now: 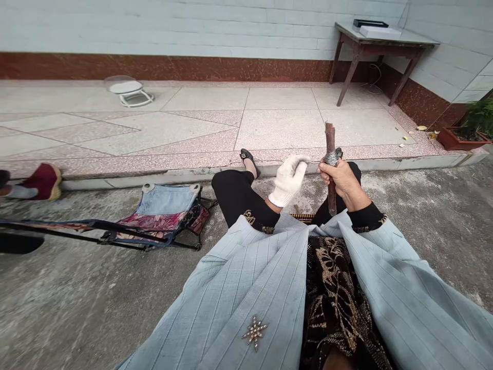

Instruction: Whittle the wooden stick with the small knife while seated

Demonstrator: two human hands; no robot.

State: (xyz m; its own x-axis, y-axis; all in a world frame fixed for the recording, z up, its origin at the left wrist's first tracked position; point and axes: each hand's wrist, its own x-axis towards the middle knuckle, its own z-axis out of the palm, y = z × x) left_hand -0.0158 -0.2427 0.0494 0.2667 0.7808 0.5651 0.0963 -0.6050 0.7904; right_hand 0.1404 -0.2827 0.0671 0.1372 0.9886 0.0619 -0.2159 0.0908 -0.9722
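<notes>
My right hand [341,181], bare, is wrapped round a short brown wooden stick [330,137] held upright above my lap. Several turns of silvery wire [332,157] circle the stick just above my thumb. To its left, my left hand [290,179] wears a white knitted glove. Its fingers are curled towards the thumb, close to the stick but apart from it. Whatever the gloved fingers may hold is too small or hidden to make out.
A low folding chair [165,200] with denim and flowered cloth stands at left, near another person's red shoe [42,182]. Beyond the raised tiled step [277,128] are a small white stool [131,90], a wooden table [385,41] and a potted plant [464,139].
</notes>
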